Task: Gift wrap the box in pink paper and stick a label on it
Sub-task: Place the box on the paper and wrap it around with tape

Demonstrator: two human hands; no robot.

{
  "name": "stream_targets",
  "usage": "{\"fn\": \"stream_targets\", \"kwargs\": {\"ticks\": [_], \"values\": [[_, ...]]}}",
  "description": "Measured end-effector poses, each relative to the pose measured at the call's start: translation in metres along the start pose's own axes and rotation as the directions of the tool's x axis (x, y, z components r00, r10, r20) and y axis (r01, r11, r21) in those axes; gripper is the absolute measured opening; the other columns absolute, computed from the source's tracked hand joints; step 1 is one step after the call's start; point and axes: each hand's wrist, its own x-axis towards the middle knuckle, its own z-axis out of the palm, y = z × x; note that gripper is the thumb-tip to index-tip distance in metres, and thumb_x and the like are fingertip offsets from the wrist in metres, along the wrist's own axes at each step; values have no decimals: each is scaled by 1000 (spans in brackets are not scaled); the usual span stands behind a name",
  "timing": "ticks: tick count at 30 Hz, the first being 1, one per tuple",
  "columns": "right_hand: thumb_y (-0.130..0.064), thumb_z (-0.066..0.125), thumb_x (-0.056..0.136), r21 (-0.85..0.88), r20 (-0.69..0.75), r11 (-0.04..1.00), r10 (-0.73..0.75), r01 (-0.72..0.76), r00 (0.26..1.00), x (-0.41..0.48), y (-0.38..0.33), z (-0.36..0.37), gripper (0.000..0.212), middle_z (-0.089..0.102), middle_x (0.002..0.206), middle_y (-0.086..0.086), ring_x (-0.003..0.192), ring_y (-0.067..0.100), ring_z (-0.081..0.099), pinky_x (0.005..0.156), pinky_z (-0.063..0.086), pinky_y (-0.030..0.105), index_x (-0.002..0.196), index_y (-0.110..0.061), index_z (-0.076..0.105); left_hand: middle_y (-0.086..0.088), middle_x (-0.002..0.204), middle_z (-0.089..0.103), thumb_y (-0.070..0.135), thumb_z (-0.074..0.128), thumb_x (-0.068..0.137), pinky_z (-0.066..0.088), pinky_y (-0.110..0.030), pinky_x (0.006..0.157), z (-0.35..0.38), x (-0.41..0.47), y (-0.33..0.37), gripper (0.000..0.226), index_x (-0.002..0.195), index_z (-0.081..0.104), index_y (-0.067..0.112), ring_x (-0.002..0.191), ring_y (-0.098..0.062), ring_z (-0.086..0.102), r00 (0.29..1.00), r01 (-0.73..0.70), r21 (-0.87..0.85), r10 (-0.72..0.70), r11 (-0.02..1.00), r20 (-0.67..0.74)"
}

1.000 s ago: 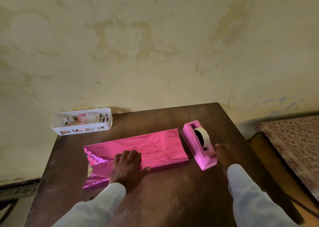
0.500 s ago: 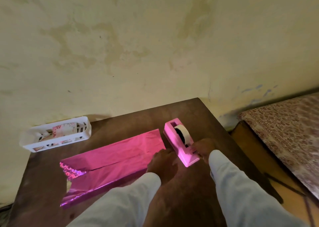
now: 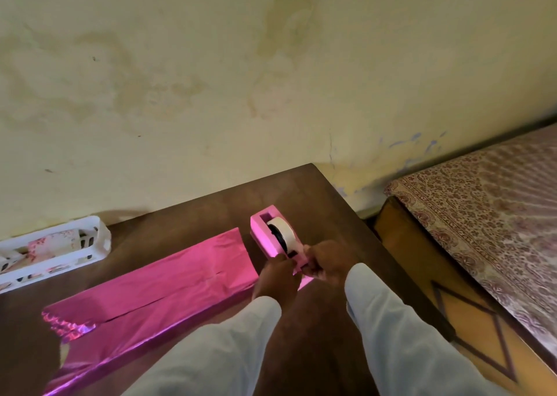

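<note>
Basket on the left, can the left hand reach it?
Probably yes. The left hand is at the dispenser, and only flat pink paper lies between it and the basket; nothing tall blocks it.

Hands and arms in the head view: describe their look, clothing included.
Both arms wear loose, plain off-white long sleeves, the left sleeve and right sleeve reaching the wrists. The left hand and right hand are bare: no gloves, and no ring, watch or marking shows.
</note>
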Motion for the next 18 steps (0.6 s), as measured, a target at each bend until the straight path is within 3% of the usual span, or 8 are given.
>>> {"fn": "stream_targets", "kwargs": {"ticks": [3, 6, 12, 18], "values": [[-10, 55, 100, -61, -5, 998, -5, 5, 1000, 7, 15, -8, 16, 61, 80, 11, 75, 22, 61, 57, 55, 24, 89, 0, 60, -3, 132, 64, 29, 61, 97, 47, -37, 106, 2, 1, -1, 33, 126, 66, 15, 119, -24, 61, 1000, 16, -33, -16, 999, -2], [-13, 57, 100, -12, -11, 999, 33, -33, 999, 10, 36, -15, 17, 61, 81, 13, 78, 24, 62, 73, 58, 32, 88, -2, 62, -2, 134, 62, 30, 60, 97, 46, -37, 108, 3, 2, -3, 34, 128, 64, 16, 121, -23, 60, 1000, 18, -46, -17, 999, 11], [-23, 59, 99, -163, -86, 983, -101, 86, 991, 13, 61, -15, 22, 69, 71, 8, 64, 18, 63, 63, 53, 25, 85, -7, 66, -3, 135, 61, 27, 58, 99, 44, -38, 109, 0, 3, -4, 34, 130, 62, 16, 124, -23, 58, 1000, 2, -52, -1, 999, 25], [-24, 63, 97, -172, -140, 980, -120, 95, 983, 24, 64, -6, 19, 70, 72, 8, 59, 16, 62, 57, 52, 21, 84, -10, 67, -3, 131, 63, 28, 57, 99, 46, -36, 107, 1, 3, -5, 33, 129, 63, 15, 120, -22, 60, 1000, 1, -49, 0, 999, 18]]}}
